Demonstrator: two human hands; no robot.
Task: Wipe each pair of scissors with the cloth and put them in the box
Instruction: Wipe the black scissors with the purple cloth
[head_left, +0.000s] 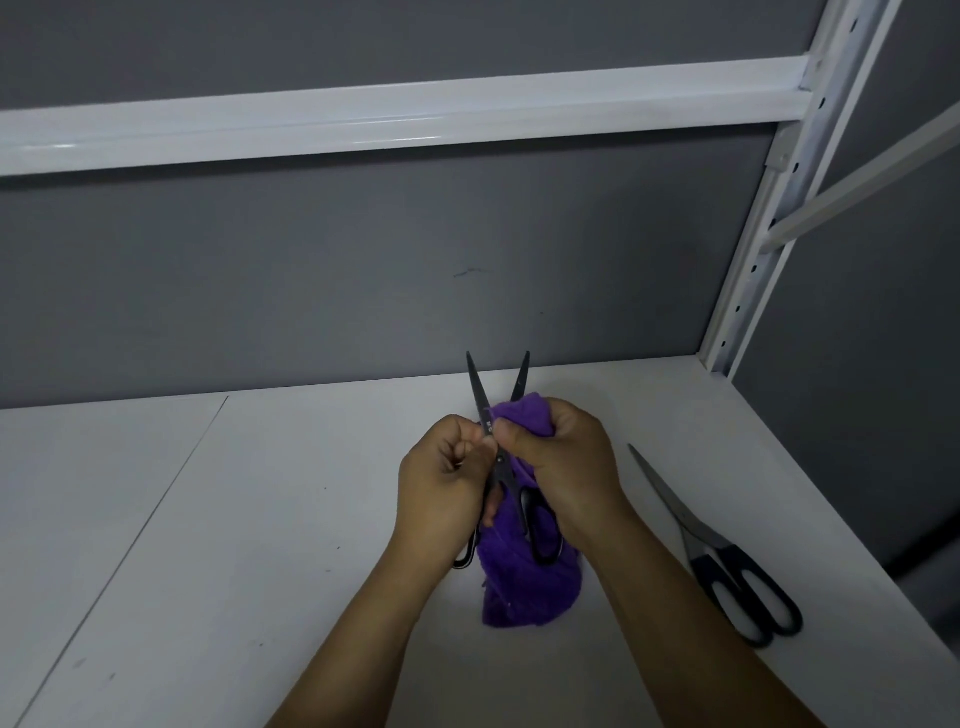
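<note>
Open black scissors (501, 462), blades pointing away, sit against a crumpled purple cloth (519, 587). A second pair (722, 556), closed, rests flat to the right.

Centre of frame, over the shelf (208, 519): left hand (441, 467) and right hand (561, 467) side by side; held scissors (480, 389) between them, blades parted, tips toward upper frame; cloth (519, 587) in the right hand, behind the scissors, trailing below the handles; second scissors (701, 540) flat on the shelf at lower right, apart from both hands.
</note>
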